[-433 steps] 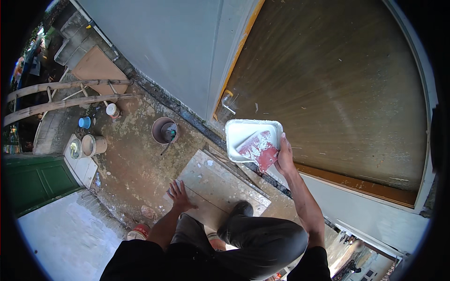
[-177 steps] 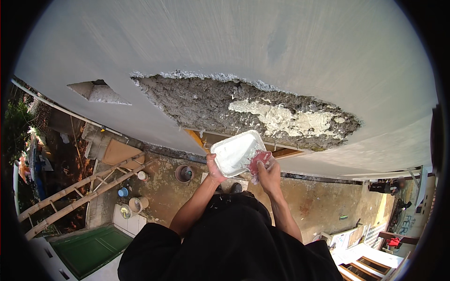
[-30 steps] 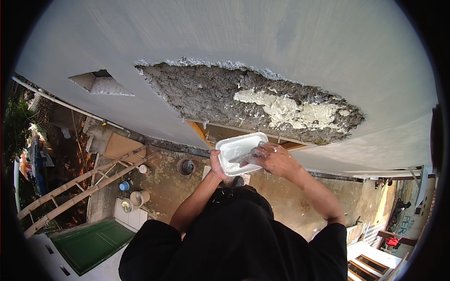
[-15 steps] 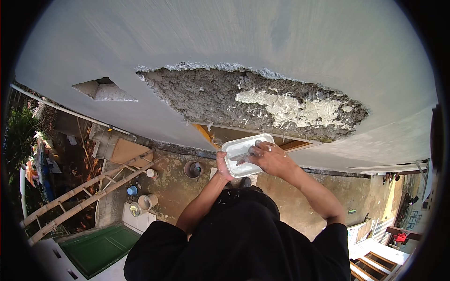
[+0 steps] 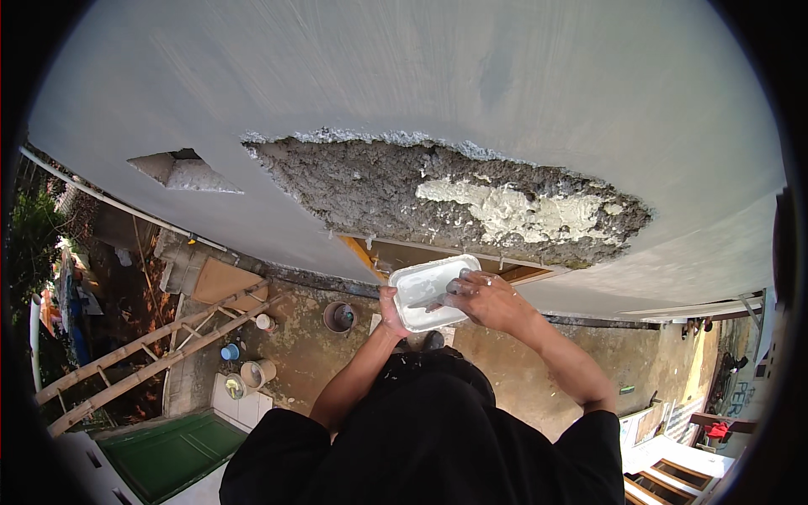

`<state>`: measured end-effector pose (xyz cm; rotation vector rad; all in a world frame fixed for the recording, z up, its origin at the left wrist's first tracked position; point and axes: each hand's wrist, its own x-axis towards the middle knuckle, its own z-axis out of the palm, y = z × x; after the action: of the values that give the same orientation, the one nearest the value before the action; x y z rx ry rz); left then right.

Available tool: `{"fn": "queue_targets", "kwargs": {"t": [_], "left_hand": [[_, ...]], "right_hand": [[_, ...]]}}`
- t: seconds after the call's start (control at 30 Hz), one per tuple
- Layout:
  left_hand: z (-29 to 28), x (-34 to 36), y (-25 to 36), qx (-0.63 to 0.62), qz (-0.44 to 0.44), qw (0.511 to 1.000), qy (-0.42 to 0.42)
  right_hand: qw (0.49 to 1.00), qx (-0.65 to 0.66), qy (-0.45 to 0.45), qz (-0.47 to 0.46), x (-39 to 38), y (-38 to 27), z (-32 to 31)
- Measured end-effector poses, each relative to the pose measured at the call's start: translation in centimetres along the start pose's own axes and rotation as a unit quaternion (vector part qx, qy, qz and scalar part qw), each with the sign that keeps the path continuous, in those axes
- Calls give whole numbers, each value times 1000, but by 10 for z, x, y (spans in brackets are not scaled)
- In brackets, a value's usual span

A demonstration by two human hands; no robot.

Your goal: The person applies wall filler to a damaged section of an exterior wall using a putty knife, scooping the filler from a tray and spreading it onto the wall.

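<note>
My left hand (image 5: 390, 313) grips the left side of a white, shallow rectangular tray (image 5: 412, 273) smeared inside with white paste. Over the tray's right side is my right hand (image 5: 484, 299), its fingers curled and spotted with white. A greyish shape (image 5: 435, 305) extends from those fingers into the tray; whether it is a scraper blade or a coated finger, I cannot make out. Beyond the tray, the grey wall (image 5: 337, 76) has a long patch of rough, exposed masonry (image 5: 353, 181). Cream-white filler (image 5: 522, 210) covers part of that patch toward the right.
Below the patch is a wood-framed opening (image 5: 404, 252). A smaller hole (image 5: 189, 171) breaks the wall at left. A bamboo ladder (image 5: 151, 362) leans at lower left, near buckets (image 5: 257, 370) and a blue cup (image 5: 230, 352). Another bucket (image 5: 340, 316) stands by the wall base.
The tray and both hands sit slightly lower and to the left in the picture. The wall patch also appears lower, as the view has shifted. My left hand keeps its grip.
</note>
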<state>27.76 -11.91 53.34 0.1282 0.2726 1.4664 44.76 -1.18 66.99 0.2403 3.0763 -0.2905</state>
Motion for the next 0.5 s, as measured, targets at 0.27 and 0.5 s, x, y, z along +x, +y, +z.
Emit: {"fn": "queue_targets", "kwargs": {"t": [0.27, 0.5], "left_hand": [[-18, 4, -4, -8, -1, 1000, 14], [-6, 2, 2, 2, 31, 997, 66]], "right_hand": [[976, 120, 104, 147, -5, 7, -17], [904, 255, 211, 272, -26, 12, -3]]}}
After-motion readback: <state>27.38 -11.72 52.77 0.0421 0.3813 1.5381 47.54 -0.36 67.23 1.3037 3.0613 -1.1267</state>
